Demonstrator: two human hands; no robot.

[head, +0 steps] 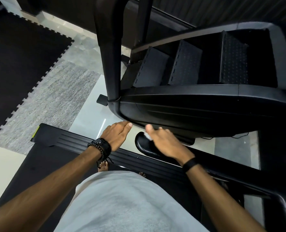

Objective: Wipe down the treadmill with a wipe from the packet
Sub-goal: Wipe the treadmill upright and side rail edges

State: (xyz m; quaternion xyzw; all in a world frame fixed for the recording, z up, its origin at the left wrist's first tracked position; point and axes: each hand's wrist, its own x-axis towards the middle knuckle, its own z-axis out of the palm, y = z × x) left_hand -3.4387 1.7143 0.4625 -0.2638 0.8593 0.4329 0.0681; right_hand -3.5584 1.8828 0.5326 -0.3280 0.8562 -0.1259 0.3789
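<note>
Right hand grips a white wipe — only a small corner of it shows between the thumb and curled fingers, the rest hidden under the palm. That hand sits over the rounded end of a glossy black handlebar, pressing the wipe onto it. A black band circles the right wrist.

Left hand is flat with fingers straight and together, holding nothing; its fingertips reach the lower edge of the large black machine housing just ahead. Black beaded bracelets wrap the left wrist.

Head view, remainder: the person stands barefoot on the treadmill belt, toes visible just below the left wrist, beside the ribbed black side rail, which carries a yellow-green mark at its far-left corner. A grey garment fills the lower centre. Beyond the housing stands a stair-climbing machine with three studded black steps and a thick black upright post. Floor to the left — pale glossy tile, a grey textured strip, then black interlocking mats. No wipe packet can be made out.
</note>
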